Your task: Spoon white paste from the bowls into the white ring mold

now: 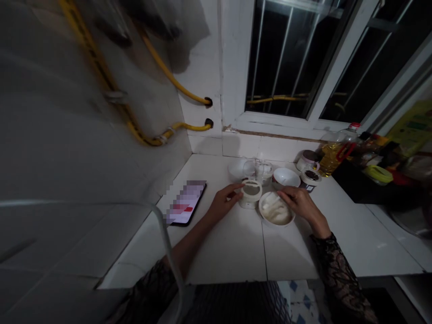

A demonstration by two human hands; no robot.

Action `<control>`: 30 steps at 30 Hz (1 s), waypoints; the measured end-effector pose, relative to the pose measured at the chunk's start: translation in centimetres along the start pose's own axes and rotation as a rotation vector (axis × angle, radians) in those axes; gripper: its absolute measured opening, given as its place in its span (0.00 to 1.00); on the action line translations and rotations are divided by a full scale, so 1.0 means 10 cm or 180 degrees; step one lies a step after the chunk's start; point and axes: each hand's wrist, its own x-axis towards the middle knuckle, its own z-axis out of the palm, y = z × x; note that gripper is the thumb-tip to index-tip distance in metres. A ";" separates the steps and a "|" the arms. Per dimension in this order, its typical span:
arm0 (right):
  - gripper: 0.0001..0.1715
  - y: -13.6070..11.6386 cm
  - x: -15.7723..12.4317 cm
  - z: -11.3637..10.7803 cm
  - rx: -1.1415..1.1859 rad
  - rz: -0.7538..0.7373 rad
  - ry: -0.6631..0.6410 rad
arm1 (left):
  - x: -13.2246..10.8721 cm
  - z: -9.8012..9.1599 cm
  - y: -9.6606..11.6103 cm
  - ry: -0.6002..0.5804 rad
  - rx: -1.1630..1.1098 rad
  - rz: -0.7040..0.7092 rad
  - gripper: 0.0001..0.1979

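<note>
Head view: a round white container [250,194] was touched by the left hand [222,202] on a white tiled counter [229,252]. Just beside it, a white bowl [276,209] of pale food was met at the rim by the right hand [300,202]. Whether either hand was clamped could not be told. A smartphone [184,202] lay further left.
</note>
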 end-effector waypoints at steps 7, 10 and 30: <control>0.26 -0.01 0.01 0.05 0.0349 -0.0066 -0.0197 | 0.00 -0.01 0.02 -0.0024 0.0030 0.0011 0.16; 0.27 0.01 0.01 0.01 0.0461 0.0087 -0.0202 | -0.01 0.00 0.02 -0.0004 0.0009 0.0021 0.17; 0.29 0.12 0.01 0.02 0.1650 0.1066 -0.0433 | 0.00 0.00 0.02 -0.0033 0.0056 0.0001 0.17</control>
